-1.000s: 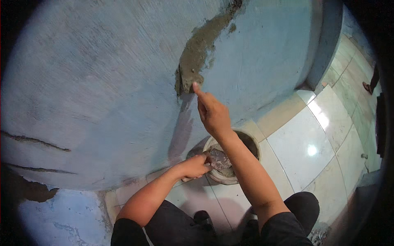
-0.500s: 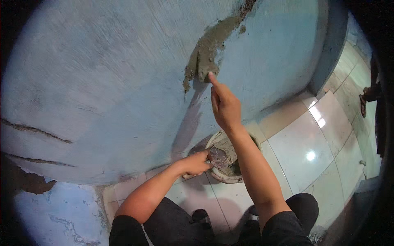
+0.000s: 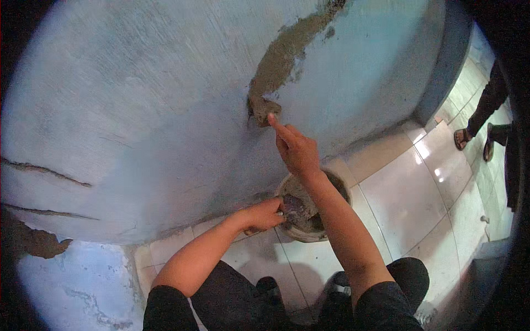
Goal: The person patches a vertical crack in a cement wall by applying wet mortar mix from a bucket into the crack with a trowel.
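Mortar [image 3: 301, 212]: wet, soft, likely heavy; scoop from bowl [image 3: 287, 229]. Left hand [image 3: 264, 215] clamped on lump; right hand [image 3: 298, 149] forefinger out, pressing wall patch [image 3: 265, 107].

The bowl [image 3: 312, 234] sits on the floor [image 3: 408, 198] before the wall [image 3: 138, 110], between both forearms.
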Available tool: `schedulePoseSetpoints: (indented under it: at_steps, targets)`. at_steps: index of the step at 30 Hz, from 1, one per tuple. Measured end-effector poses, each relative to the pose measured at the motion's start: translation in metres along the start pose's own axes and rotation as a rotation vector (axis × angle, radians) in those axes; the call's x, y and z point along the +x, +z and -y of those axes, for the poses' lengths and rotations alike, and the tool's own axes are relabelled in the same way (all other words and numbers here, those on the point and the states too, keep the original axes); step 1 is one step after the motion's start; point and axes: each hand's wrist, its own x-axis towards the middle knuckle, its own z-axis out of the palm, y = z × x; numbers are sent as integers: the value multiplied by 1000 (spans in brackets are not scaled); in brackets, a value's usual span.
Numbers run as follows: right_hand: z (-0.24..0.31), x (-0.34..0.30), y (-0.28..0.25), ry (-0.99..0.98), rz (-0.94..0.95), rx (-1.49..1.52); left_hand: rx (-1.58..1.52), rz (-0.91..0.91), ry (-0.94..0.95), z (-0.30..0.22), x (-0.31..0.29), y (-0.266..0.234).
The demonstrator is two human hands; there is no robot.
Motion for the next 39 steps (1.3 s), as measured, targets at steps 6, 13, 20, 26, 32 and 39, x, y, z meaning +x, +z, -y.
schedulePoseSetpoints:
  at_steps: [6,13,20,26,32,39]
  targets:
    - [-2,-8,-8,-22,25,-72,-42,27,-41,-20,-11,-7]
    - [4,18,-22,-7,-165,-19,-54,-13,20,-30,-16,-10]
    - [-10,3,-9,-28,-35,-47,-100,54,-51,-31,-17,-14]
    - [-18,0,-12,-16,34,-69,-154,34,-50,-23,-11,-11]
    - [-28,-6,-31,-78,280,-178,-114,23,-53,-29,-15,-13]
    - [-67,2,-90,-184,758,-134,-161,-32,-31,-25,-19,-9]
